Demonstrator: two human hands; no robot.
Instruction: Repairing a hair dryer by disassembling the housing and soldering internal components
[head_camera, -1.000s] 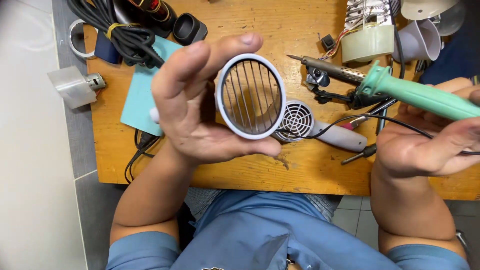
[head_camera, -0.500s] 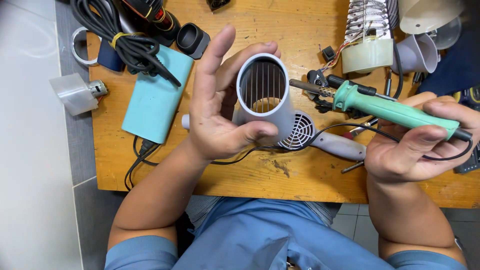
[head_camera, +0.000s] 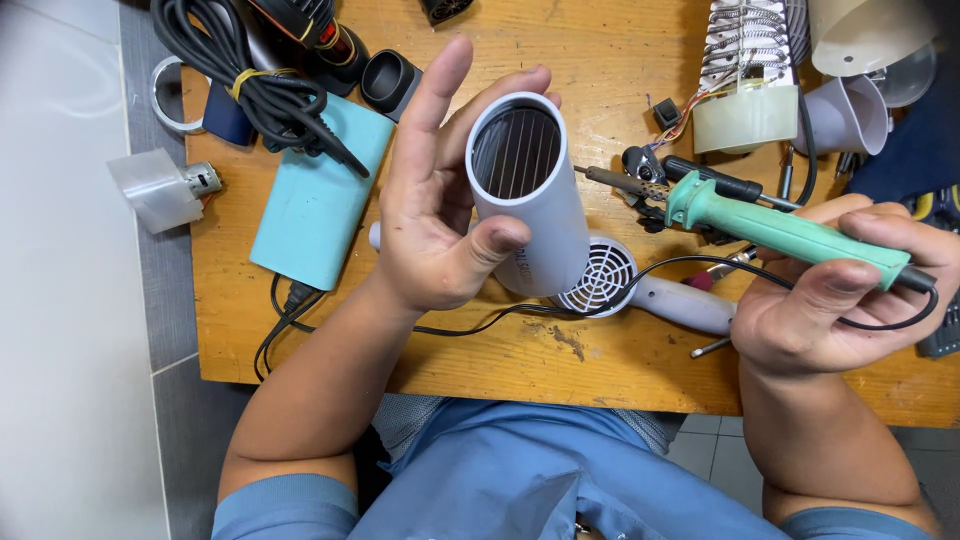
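The person's left hand (head_camera: 440, 235) grips a white hair-dryer barrel (head_camera: 530, 195), thumb pressed across its near side and fingers curled behind it, the forefinger standing straight up past the rim. The barrel is tilted so its open mouth faces up, and a grille of thin parallel bars shows inside. It is lifted clear of the wooden bench (head_camera: 620, 60), over the middle of it.

The right hand (head_camera: 835, 300) is closed around the green handle of a soldering iron (head_camera: 775, 230), which lies across the palm with its metal tip pointing left toward the barrel, close to it but apart. A thin black cord runs from the handle's right end, loops down and trails left across the bench under the barrel.

Just below and right of the barrel, a round white vent cover (head_camera: 600, 278) and a pale handle (head_camera: 685, 303) lie on the bench, partly hidden by the barrel. Beyond the iron's tip sit small dark clamps or tools, too tangled to tell apart.

At the far right stands a heating coil on a cream base (head_camera: 748, 90) with coloured wires coming off it, and past that some pale plastic shells (head_camera: 850, 110). To the left lies a light blue rectangular box (head_camera: 320, 195) with a bundled black cable (head_camera: 250, 70) resting on its far end. Off the bench's left edge lies a small motor in a clear housing (head_camera: 165, 187).
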